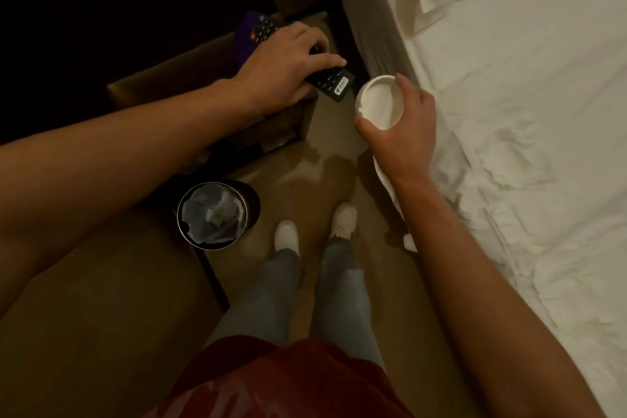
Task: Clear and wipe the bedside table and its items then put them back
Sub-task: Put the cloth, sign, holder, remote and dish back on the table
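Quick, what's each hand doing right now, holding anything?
Left hand: fingers curled over a black remote on the bedside table.
Right hand: holding a white round dish by its rim.

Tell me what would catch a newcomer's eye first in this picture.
The white round ashtray, held up in the right hand beside the bed's edge, stands out most against the dim floor. Next comes the left hand gripping a black remote control at the near edge of the bedside table. The rumpled white bedsheet fills the right side, and a lined waste bin sits on the floor at lower left.
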